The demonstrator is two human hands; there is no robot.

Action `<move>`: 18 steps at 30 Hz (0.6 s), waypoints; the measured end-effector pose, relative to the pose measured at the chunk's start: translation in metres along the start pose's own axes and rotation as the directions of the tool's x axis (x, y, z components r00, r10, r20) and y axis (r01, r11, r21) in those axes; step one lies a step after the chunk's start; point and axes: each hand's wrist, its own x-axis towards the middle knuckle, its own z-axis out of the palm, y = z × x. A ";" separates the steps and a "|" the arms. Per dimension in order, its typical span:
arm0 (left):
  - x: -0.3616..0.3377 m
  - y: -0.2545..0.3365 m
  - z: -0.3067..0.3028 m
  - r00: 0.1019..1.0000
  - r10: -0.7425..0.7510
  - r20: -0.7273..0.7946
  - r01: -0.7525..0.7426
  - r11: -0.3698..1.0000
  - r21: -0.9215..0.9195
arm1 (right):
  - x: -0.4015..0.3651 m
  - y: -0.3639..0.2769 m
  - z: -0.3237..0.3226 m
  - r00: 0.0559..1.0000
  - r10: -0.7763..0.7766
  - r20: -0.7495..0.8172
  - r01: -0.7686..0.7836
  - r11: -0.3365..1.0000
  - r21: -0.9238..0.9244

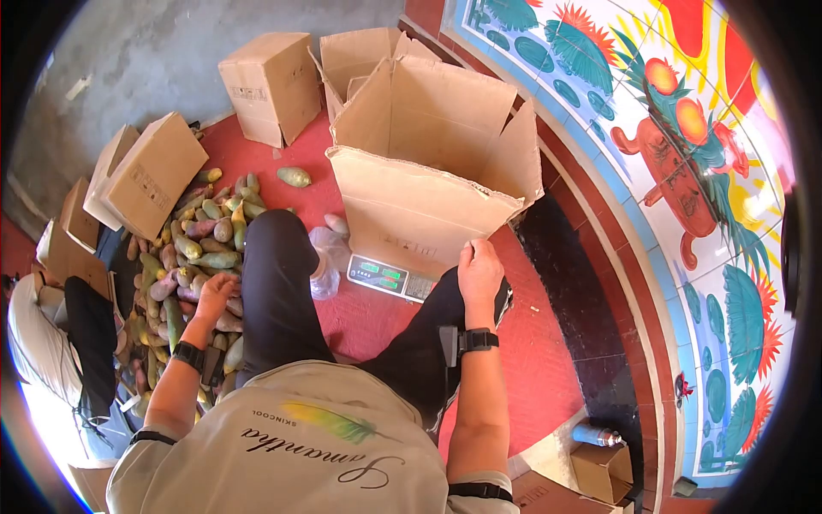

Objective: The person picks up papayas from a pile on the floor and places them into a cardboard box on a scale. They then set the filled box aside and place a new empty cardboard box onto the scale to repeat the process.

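I sit on a red floor with my legs spread. My left hand [215,291] reaches down into a pile of green and pink mangoes [195,248] at my left, its fingers curled over the fruit. Whether it grips one I cannot tell. My right hand [479,270] holds the near bottom corner of a large open cardboard box [428,171]. The box stands on a digital scale [390,278] in front of me. A clear plastic bottle [325,265] lies just left of the scale.
Closed cardboard boxes [270,81] stand behind the pile, and more boxes [154,171] lie at its left. One loose mango [294,176] lies apart. Another person [51,343] sits at far left. A painted tiled wall [685,154] runs along the right. A small box [604,467] and a bottle [597,435] sit at lower right.
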 end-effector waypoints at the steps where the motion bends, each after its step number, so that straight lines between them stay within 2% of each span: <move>1: 0.002 -0.004 -0.002 1.000 0.005 0.000 -0.005 1.000 -0.023 | 0.000 0.000 0.000 1.000 0.005 0.009 -0.005 1.000 -0.006; 5: 0.008 -0.009 -0.005 1.000 -0.006 -0.012 0.005 0.996 -0.084 | 0.000 0.001 0.002 1.000 0.011 0.026 -0.010 1.000 -0.022; 7: 0.004 -0.007 -0.003 1.000 -0.006 -0.016 0.004 0.997 -0.077 | -0.001 0.002 0.003 1.000 -0.020 -0.013 0.020 1.000 0.003; 11: -0.003 -0.002 0.000 1.000 0.007 -0.009 -0.007 0.999 -0.050 | 0.000 0.001 0.003 1.000 -0.029 0.008 0.029 0.999 -0.023; 18: -0.003 -0.027 -0.006 1.000 -0.016 -0.022 0.014 0.995 -0.095 | 0.000 -0.001 0.004 0.999 -0.036 0.036 0.037 0.998 -0.052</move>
